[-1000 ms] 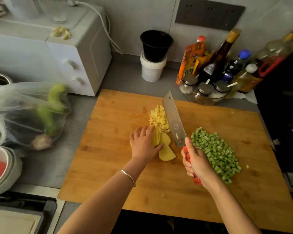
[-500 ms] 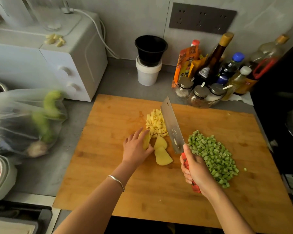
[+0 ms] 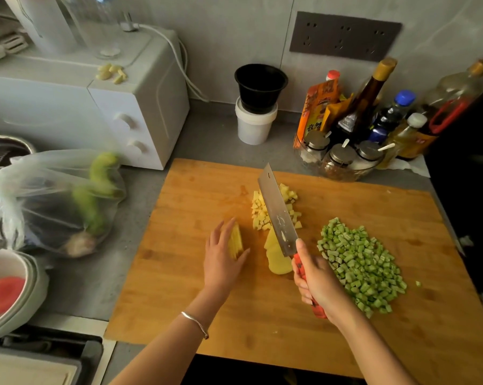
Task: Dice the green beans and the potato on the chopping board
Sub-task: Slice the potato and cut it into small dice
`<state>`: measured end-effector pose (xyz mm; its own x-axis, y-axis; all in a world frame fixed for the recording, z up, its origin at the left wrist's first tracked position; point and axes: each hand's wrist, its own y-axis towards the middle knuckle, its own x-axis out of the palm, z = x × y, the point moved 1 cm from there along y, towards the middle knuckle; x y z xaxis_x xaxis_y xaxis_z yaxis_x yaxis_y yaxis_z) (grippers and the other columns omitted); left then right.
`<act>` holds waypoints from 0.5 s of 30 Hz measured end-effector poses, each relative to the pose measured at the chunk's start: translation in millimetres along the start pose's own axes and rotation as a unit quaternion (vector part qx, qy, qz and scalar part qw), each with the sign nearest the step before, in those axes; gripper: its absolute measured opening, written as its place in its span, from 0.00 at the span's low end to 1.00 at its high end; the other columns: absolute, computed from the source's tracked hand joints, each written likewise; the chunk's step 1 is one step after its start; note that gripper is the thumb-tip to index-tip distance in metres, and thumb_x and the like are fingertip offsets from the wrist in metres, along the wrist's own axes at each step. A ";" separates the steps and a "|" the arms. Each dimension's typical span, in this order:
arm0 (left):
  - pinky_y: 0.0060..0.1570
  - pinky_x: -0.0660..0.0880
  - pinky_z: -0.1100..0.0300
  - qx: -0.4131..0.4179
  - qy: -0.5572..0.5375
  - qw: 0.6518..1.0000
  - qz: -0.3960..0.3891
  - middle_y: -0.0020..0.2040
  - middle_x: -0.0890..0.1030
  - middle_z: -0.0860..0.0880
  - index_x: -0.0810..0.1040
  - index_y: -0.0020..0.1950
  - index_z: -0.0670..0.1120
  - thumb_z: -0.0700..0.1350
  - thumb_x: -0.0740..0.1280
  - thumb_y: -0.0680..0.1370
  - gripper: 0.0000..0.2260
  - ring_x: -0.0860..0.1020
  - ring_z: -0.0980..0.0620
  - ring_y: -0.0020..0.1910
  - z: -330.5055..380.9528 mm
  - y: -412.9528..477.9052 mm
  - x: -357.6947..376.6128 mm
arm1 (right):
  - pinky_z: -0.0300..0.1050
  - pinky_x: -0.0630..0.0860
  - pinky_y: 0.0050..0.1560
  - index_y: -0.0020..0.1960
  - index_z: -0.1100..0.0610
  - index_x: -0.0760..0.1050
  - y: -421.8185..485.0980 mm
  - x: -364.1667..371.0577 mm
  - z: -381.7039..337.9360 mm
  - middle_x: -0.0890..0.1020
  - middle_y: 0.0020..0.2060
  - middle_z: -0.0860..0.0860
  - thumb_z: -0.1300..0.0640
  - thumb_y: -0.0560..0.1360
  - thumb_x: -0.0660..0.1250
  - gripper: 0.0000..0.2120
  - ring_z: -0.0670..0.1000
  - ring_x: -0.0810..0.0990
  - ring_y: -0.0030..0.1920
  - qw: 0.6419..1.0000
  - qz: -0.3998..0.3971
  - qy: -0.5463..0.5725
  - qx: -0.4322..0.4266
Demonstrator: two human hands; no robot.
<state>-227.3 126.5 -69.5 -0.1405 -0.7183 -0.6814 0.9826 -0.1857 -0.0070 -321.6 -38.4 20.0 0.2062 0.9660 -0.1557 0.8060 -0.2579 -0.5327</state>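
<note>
The left hand point(image 3: 220, 262) holds a stack of potato sticks point(image 3: 236, 240) between thumb and fingers on the chopping board point(image 3: 179, 273). The right hand point(image 3: 318, 284) grips the knife point(image 3: 276, 215) by its red handle, with the blade over the potato slices point(image 3: 276, 259). Cut green beans point(image 3: 359, 265) lie heaped on the board's right side. Words on the orange packet point(image 3: 318, 104) are too blurry to read.

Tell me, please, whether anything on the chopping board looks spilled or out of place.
Only a small thing: one bean piece lies alone on the chopping board, just right of the pile of diced green beans. Nothing else stands out.
</note>
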 end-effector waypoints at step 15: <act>0.42 0.76 0.56 0.033 0.054 0.997 -0.048 0.62 0.72 0.53 0.65 0.68 0.54 0.56 0.70 0.72 0.27 0.74 0.50 0.56 -24.6 73.4 -37.7 | 0.39 0.58 0.22 0.37 0.59 0.66 3.5 -1.0 8.6 0.62 0.21 0.50 0.34 0.75 0.54 0.27 0.49 0.60 0.20 1.000 0.015 -0.004 0.013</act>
<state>-146.9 156.4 -62.3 -0.2166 -0.6194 -0.7546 0.9544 -0.2969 -0.0302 -323.8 -40.3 11.1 0.2254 0.9579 -0.1778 0.7852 -0.2866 -0.5489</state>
